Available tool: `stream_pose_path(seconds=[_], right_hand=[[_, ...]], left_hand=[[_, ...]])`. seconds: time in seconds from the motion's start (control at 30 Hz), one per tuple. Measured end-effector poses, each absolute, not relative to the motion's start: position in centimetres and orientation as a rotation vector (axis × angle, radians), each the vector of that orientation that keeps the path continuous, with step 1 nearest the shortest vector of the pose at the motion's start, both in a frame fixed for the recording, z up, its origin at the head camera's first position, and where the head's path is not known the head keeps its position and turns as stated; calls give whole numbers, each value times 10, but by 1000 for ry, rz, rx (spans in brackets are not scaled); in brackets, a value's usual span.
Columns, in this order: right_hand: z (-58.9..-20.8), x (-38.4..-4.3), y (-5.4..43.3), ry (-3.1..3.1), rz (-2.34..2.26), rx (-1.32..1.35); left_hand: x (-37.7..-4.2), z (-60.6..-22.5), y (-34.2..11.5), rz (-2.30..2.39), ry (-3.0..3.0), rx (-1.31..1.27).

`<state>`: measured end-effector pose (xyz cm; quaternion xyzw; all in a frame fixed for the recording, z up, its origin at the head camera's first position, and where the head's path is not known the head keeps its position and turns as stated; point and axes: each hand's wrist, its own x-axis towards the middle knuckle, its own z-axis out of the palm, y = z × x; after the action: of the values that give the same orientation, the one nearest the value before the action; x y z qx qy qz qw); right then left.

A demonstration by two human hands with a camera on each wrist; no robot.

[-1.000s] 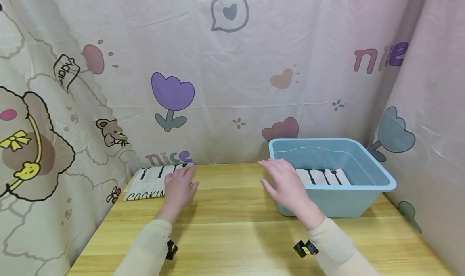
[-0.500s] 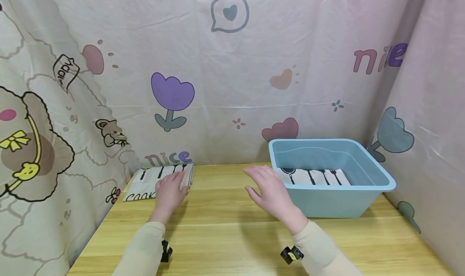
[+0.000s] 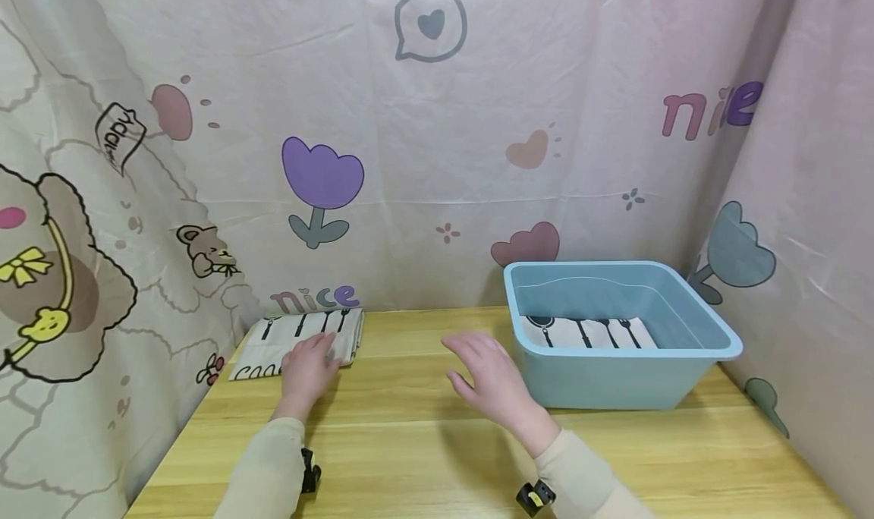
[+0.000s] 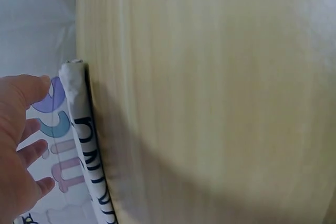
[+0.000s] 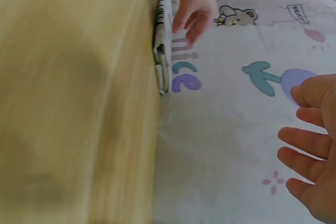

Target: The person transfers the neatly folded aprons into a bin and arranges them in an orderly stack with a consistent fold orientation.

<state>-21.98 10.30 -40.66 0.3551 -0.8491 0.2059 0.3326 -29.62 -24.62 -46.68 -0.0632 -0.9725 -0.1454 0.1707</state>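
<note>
A folded white cloth [image 3: 280,341] with black cutlery prints and lettering lies flat at the table's back left. My left hand [image 3: 309,372] hovers over its near right part, fingers relaxed and apart from it; the left wrist view shows a gap between the fingers and the folded cloth [image 4: 86,135]. My right hand [image 3: 493,379] is above the table just left of a blue plastic tub [image 3: 614,382], fingers loosely spread and holding nothing. Inside the tub lies another white cloth [image 3: 567,332] with the same kind of print; the front wall hides its lower part.
The wooden table [image 3: 403,428] runs back to a patterned curtain [image 3: 423,139], which also hangs along both sides. The tub stands at the table's back right, its raised rim beside my right hand. A small black camera [image 3: 536,498] sits at my right wrist.
Both hands have drawn back toward me and to the left. The right hand has moved away from the tub's left rim, showing more of the cloth inside. Both cloths lie in place.
</note>
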Motion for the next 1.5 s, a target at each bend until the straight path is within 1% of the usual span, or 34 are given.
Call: stream_pose_path(seconds=[0.37,1.0,1.27,1.5], right_hand=[[-425,-225,104,-2350,563,847],[-436,-231,104,-2434,668,783],[-443,-239,96,-2466,790,749],[-447,-243,90,-2508,877,697]], left_hand=[[-302,-473,-256,-480,-2816,-146],[-307,-483,-249,-431,-2931,-163],[-298,-476,-237,-367,-2968,-189],[-287,-472,-221,-339,-2986,-263]])
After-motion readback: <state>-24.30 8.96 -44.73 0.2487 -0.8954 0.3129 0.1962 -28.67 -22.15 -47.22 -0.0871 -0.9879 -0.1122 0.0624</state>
